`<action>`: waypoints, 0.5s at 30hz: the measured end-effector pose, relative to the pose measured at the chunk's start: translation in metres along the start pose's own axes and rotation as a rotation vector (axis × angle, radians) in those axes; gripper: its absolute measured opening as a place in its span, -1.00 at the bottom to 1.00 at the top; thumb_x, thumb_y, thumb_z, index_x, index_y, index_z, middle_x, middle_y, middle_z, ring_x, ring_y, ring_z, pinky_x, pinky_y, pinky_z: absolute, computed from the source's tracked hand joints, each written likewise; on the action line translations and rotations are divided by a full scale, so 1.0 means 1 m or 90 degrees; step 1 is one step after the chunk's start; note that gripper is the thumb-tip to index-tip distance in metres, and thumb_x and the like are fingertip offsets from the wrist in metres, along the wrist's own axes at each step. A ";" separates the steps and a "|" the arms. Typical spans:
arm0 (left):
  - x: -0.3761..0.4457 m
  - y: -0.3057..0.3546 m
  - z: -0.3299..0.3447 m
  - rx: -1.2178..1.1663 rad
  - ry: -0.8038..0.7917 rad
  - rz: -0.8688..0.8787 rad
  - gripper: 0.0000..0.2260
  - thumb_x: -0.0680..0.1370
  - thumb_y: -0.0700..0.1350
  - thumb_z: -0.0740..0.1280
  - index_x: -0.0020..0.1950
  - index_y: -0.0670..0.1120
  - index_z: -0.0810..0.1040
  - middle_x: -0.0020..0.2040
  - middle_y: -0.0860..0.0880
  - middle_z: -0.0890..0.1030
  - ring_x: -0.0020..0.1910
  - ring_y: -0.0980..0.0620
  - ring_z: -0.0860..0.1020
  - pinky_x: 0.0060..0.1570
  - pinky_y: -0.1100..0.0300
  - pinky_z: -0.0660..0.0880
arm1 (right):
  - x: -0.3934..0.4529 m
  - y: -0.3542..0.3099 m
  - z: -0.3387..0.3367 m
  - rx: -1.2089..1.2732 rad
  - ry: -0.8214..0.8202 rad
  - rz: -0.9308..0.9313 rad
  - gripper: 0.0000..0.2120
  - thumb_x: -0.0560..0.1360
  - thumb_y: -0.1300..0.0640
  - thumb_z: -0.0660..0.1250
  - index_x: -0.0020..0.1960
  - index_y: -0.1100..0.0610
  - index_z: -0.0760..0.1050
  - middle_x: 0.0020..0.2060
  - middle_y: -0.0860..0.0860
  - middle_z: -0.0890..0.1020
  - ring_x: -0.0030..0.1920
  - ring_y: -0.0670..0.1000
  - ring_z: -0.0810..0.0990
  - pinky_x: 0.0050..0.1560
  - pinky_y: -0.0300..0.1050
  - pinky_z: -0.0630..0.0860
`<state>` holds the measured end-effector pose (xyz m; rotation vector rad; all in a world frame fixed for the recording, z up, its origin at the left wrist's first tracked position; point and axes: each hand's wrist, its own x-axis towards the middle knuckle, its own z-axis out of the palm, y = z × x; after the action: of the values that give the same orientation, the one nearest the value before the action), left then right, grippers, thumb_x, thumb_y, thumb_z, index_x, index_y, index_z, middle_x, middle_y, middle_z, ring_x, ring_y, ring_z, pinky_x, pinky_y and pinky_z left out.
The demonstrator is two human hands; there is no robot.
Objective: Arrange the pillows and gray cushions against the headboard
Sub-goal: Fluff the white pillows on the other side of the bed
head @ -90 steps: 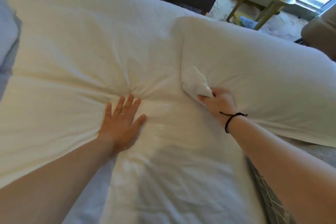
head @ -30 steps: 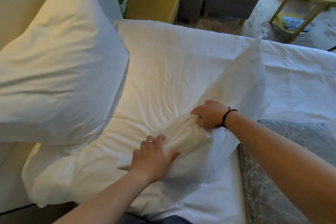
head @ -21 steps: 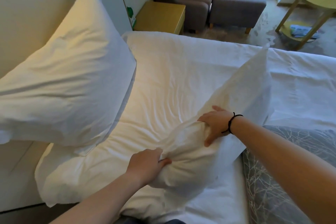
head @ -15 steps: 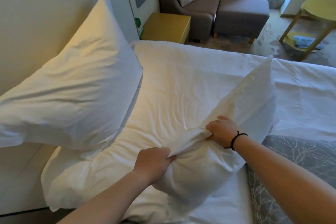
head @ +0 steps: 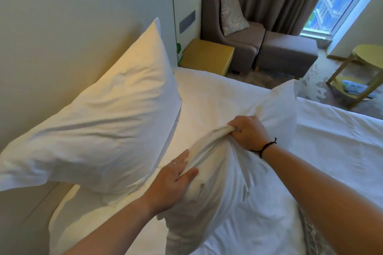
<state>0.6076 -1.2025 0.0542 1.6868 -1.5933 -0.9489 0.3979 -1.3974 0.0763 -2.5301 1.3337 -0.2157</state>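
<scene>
The bed (head: pixel 217 97), in white sheets, fills the lower frame, with the padded headboard (head: pixel 72 27) along its left edge. One white pillow (head: pixel 99 126) already stands propped upright against the headboard near the bed's near-left corner. A second white pillow (head: pixel 238 161) stands on end around the middle of the bed, well apart from the headboard, its far corner pointing up toward the foot side. A gray patterned cushion (head: pixel 310 236) shows at the bed's lower right edge, mostly cut off.

Both hands are closed on a bunched ridge of the second pillow's case: the right hand (head: pixel 247 132) fists the upper end, the left hand (head: pixel 176 178) pinches the lower end.

The pillow looks light and very soft; its slack cover gathers easily, so a hold on fabric alone would likely slip or stretch. Taking it by the filled body or both short ends should carry it cleanly.
</scene>
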 end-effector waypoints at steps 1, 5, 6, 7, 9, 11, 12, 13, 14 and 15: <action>-0.003 -0.010 -0.015 0.003 0.021 -0.004 -0.52 0.58 0.21 0.20 0.34 -0.07 0.56 0.48 0.20 0.26 0.46 0.34 0.22 0.37 0.47 0.15 | 0.020 -0.019 0.001 0.004 0.000 -0.027 -0.80 0.49 0.12 0.22 -0.20 0.10 0.59 -0.19 0.03 0.63 -0.14 0.14 0.57 0.08 0.12 0.40; -0.015 -0.070 -0.077 0.109 0.083 -0.088 -0.54 0.57 0.31 0.13 0.23 0.07 0.61 0.42 0.12 0.46 0.39 0.12 0.43 0.30 0.08 0.41 | 0.090 -0.106 0.040 0.034 -0.029 -0.036 -0.83 0.53 0.10 0.21 -0.05 0.06 0.58 0.02 0.05 0.59 0.12 0.14 0.52 0.25 0.36 0.22; -0.016 -0.087 -0.092 0.207 0.082 -0.141 -0.59 0.58 0.30 0.13 0.10 0.07 0.62 0.27 0.09 0.57 0.27 0.03 0.53 0.17 0.05 0.48 | 0.102 -0.128 0.056 0.048 -0.062 -0.003 -0.78 0.55 0.05 0.23 0.15 0.01 0.54 0.23 0.07 0.50 0.33 0.15 0.39 0.31 0.46 0.13; -0.018 -0.104 -0.105 0.300 0.071 -0.211 -0.62 0.58 0.29 0.15 -0.06 0.05 0.58 0.04 0.07 0.62 0.11 -0.05 0.59 0.01 0.04 0.50 | 0.109 -0.149 0.074 0.053 -0.114 0.024 -0.61 0.55 -0.03 0.26 0.37 -0.09 0.38 0.44 0.05 0.30 0.50 0.14 0.16 0.33 0.52 0.03; -0.023 -0.139 -0.121 0.350 0.048 -0.349 -0.60 0.57 0.29 0.20 -0.24 -0.01 0.39 -0.22 0.02 0.55 -0.08 -0.12 0.59 -0.21 0.08 0.45 | 0.105 -0.187 0.115 0.059 -0.235 0.049 -0.23 0.50 -0.19 0.32 0.53 -0.26 -0.10 0.57 0.00 -0.17 0.56 0.12 -0.20 0.35 0.53 -0.05; -0.030 -0.167 -0.121 0.275 0.039 -0.388 -0.61 0.52 0.30 0.26 -0.21 0.01 0.31 -0.25 0.01 0.55 -0.17 -0.10 0.57 -0.29 0.10 0.37 | 0.083 -0.213 0.155 0.098 -0.327 0.069 -0.07 0.44 -0.28 0.33 0.47 -0.34 -0.33 0.53 -0.03 -0.37 0.55 0.12 -0.28 0.37 0.50 -0.01; -0.032 -0.176 -0.117 0.225 0.050 -0.387 -0.61 0.49 0.34 0.27 -0.19 0.04 0.29 -0.27 0.03 0.54 -0.24 -0.05 0.54 -0.33 0.10 0.35 | 0.070 -0.219 0.171 0.125 -0.346 0.084 -0.06 0.42 -0.31 0.32 0.45 -0.37 -0.36 0.52 -0.03 -0.40 0.54 0.12 -0.31 0.39 0.46 0.03; -0.033 -0.180 -0.115 0.171 0.073 -0.381 -0.60 0.44 0.39 0.26 -0.16 0.07 0.29 -0.28 0.06 0.53 -0.28 0.01 0.52 -0.33 0.12 0.36 | 0.060 -0.221 0.180 0.149 -0.347 0.101 -0.05 0.41 -0.34 0.31 0.43 -0.38 -0.38 0.52 -0.03 -0.40 0.54 0.13 -0.32 0.43 0.40 0.06; -0.032 -0.182 -0.112 0.114 0.098 -0.379 -0.57 0.38 0.44 0.27 -0.10 0.11 0.32 -0.22 0.11 0.54 -0.25 0.06 0.53 -0.28 0.13 0.42 | 0.051 -0.221 0.184 0.171 -0.334 0.117 -0.04 0.39 -0.35 0.32 0.43 -0.39 -0.37 0.53 -0.02 -0.38 0.54 0.12 -0.31 0.46 0.31 0.09; -0.029 -0.182 -0.110 0.060 0.121 -0.378 -0.51 0.32 0.47 0.28 0.01 0.14 0.36 -0.12 0.14 0.56 -0.15 0.07 0.56 -0.17 0.11 0.49 | 0.047 -0.219 0.182 0.195 -0.317 0.137 -0.02 0.37 -0.36 0.34 0.45 -0.37 -0.35 0.54 -0.02 -0.33 0.55 0.11 -0.25 0.48 0.23 0.11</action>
<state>0.7991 -1.1631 -0.0351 2.3026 -1.0372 -0.9553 0.6430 -1.2874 -0.0295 -1.9924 1.2404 0.2243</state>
